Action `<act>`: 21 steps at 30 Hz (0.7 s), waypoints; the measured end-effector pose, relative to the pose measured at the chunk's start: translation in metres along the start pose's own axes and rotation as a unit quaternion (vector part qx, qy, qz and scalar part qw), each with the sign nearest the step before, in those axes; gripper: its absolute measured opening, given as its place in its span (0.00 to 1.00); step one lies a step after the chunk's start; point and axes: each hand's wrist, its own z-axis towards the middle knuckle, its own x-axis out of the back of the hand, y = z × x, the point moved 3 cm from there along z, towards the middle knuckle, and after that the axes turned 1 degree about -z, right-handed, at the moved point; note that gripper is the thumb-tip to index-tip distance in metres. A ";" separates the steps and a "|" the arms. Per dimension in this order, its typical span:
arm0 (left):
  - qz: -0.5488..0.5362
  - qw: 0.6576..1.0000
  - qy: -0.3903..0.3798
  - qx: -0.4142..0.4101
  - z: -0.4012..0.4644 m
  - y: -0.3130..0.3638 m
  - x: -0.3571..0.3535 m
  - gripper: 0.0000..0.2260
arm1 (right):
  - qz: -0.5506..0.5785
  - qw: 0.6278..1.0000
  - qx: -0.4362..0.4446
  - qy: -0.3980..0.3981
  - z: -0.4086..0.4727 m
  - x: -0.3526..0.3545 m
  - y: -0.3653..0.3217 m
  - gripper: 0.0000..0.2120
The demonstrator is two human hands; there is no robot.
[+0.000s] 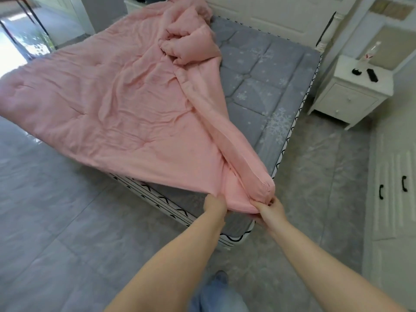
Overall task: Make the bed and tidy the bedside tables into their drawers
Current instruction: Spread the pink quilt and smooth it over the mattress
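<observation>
A pink quilt (108, 104) lies spread over the left part of a grey snowflake-patterned mattress (265, 86), with a bunched heap near the headboard and a folded ridge running down to the mattress's near corner. My left hand (215, 202) grips the quilt's edge at that corner. My right hand (269, 209) pinches the folded quilt corner just beside it. A white bedside table (351, 95) with closed drawers stands at the right of the bed; a black remote (372, 75) and a small black object (356, 71) lie on top.
A white headboard (270, 16) stands at the far end. White wardrobe doors with black handles (404, 183) line the right wall. Grey tiled floor (56, 233) surrounds the bed. A bright doorway is at far left. A clear bottle (372, 49) stands on the bedside table.
</observation>
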 end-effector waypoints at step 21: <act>-0.144 0.987 -0.073 0.023 -0.015 -0.091 0.077 0.10 | -0.418 0.889 0.182 0.042 -0.023 -0.055 -0.036 0.23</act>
